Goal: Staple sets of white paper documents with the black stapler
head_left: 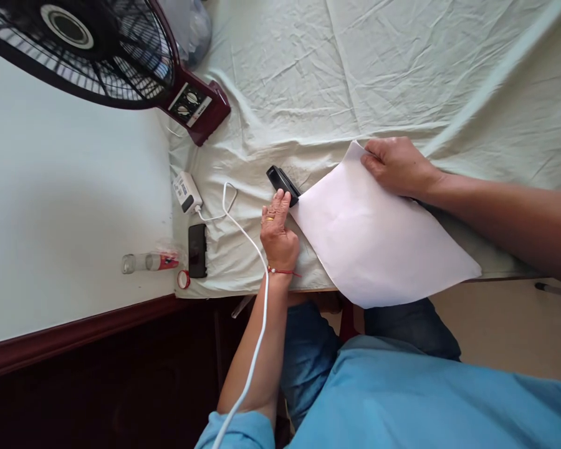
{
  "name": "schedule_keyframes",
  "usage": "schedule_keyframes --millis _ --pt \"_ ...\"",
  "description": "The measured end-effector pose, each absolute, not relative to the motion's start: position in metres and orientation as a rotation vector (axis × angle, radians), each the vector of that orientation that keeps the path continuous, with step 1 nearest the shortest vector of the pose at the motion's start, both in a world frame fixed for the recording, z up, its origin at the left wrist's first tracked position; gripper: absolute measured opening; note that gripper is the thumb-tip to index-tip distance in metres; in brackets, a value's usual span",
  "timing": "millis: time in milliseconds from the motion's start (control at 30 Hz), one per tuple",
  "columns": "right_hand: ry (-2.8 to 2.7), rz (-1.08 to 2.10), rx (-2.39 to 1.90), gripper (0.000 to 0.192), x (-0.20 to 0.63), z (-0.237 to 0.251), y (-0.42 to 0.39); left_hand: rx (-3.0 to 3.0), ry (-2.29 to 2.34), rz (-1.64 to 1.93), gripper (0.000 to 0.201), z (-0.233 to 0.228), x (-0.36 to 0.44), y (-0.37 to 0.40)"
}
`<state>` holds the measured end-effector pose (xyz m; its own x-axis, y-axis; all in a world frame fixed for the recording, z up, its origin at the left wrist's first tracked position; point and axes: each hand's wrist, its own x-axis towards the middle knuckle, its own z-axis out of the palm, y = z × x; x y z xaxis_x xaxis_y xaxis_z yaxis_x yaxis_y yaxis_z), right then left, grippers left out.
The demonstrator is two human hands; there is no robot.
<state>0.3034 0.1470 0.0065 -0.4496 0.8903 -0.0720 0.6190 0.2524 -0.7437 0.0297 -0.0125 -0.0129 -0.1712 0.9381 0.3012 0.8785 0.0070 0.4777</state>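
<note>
White sheet of paper [378, 240] lies flat on the cloth-covered worktop [308, 81], near edge overhanging. Right hand [397, 165] pinches its far corner; left hand [278, 234], fingers curled, presses a black stapler [282, 181] at the sheet's left corner. Paper looks light, limp, easily creased; probably best held by corners, kept flat.

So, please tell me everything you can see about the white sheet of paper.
The sheet of paper is plain white, blank on the visible side, and looks thin and smooth, with no fold. It lies turned at an angle on the pale green cloth, and its near corner hangs over the table edge above the person's lap. The right hand holds its far corner. The left hand rests at its left corner, fingers on a small black stapler that touches that corner.
</note>
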Motion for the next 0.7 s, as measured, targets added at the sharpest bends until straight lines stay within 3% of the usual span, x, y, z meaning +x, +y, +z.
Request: schedule_keyframes --millis 167,367,467,567,700 --pt "-2.164 1.007 -1.356 0.031 0.302 0.002 0.147 1.953 2.205 0.747 0.088 -0.014 0.024 -0.011" --pt "-2.188 0.924 -1.255 0.029 0.298 -0.001 0.142 2.016 2.043 0.932 0.083 -0.027 0.018 -0.031" --pt "-2.195 0.993 -1.160 0.030 0.296 0.001 0.138 1.820 2.215 1.043 0.082 -0.031 0.024 -0.061" --pt "-2.166 1.121 -1.055 0.033 0.296 0.002 0.132 1.466 2.336 1.235 0.064 -0.030 0.030 -0.088" --pt "-2.045 1.291 -0.949 0.047 0.296 -0.001 0.127 1.037 2.118 1.415 0.061 -0.026 0.035 -0.097"
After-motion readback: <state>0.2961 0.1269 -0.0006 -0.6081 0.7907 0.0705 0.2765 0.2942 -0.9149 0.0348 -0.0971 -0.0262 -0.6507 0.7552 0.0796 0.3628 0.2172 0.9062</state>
